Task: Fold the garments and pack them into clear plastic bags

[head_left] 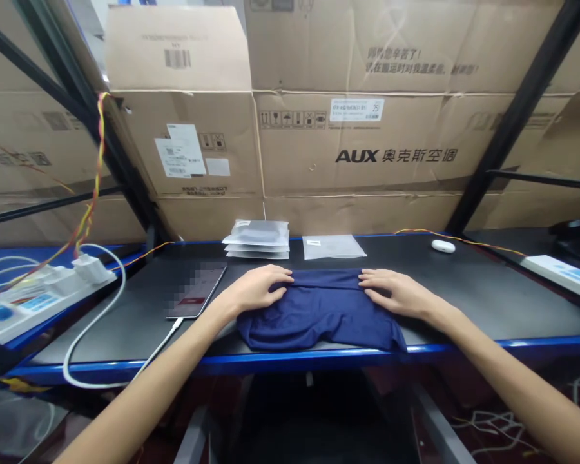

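Centre of frame: your left hand (258, 289) and right hand (396, 293) lie flat, fingers spread, pressing the two upper corners of the navy garment (319, 312) on the black table (488, 303), gripping nothing. The garment's lower edge hangs just over the blue table lip, so my read is that uneven pressure or a tug toward you could drag it off the edge or bunch the fold. The phone (196, 292) at left centre and its cable sit near your left wrist and could be knocked; the bag stack (258, 239) above stays well apart.
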The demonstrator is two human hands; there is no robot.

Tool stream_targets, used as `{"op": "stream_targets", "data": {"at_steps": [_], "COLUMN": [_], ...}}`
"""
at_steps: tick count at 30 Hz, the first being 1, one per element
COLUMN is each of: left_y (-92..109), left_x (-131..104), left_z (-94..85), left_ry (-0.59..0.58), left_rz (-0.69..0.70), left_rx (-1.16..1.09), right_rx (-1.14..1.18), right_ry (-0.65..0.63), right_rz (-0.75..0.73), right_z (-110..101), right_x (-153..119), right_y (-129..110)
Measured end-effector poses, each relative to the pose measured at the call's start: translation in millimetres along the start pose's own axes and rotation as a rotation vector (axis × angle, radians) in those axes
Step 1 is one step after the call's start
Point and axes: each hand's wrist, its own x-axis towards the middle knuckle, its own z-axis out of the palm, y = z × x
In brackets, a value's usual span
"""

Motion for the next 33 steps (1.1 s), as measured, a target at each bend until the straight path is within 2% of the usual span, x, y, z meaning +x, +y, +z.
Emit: {"op": "stream_targets", "data": {"at_steps": [2, 4, 7, 11, 14, 19, 21, 24, 27, 29, 31, 33], "left_y": [3, 6, 11, 12, 11, 10, 10, 9, 5, 1, -5, -10], "left_x": [-2, -6, -19, -39, -49, -55, -53, -49, -42, -36, -30, -24], "left_z": [-2.6, -7.3, -17.1, -29.2, -33.0, -30.8, -29.8, -28.7, -26.6, -23.4, -18.5, -12.4], "left_ry": [0.059, 0.060, -0.114, -0.333, -0.372, -0.310, -0.262, -0.140, 0.033, 0.121, 0.155, 0.140], "left_rz": [0.024, 0.047, 0.020, 0.004, 0.008, -0.010, -0.045, -0.173, -0.268, -0.297, -0.333, -0.368], "left_rx": [-0.043, -0.145, -0.356, -0.543, -0.567, -0.548, -0.551, -0.513, -0.413, -0.327, -0.216, -0.085], "right_rx": [-0.024, 0.019, 0.182, 0.343, 0.345, 0.318, 0.334, 0.360, 0.385, 0.412, 0.380, 0.299], "right_ry": [0.040, 0.083, 0.089, -0.103, -0.208, -0.245, -0.212, -0.112, -0.029, 0.008, 0.038, 0.051], "right_rz": [0.007, -0.010, -0.041, 0.006, 0.065, 0.110, 0.123, 0.241, 0.370, 0.395, 0.406, 0.415], "right_z": [-2, -7, -18, -29, -31, -32, -35, -39, -40, -36, -30, -23], "right_x": [-2, -7, -19, -35, -44, -48, -45, -36, -23, -13, -4, 2], "right_y": [-4, -12, -29, -44, -46, -47, -47, -44, -36, -28, -21, -16]}}
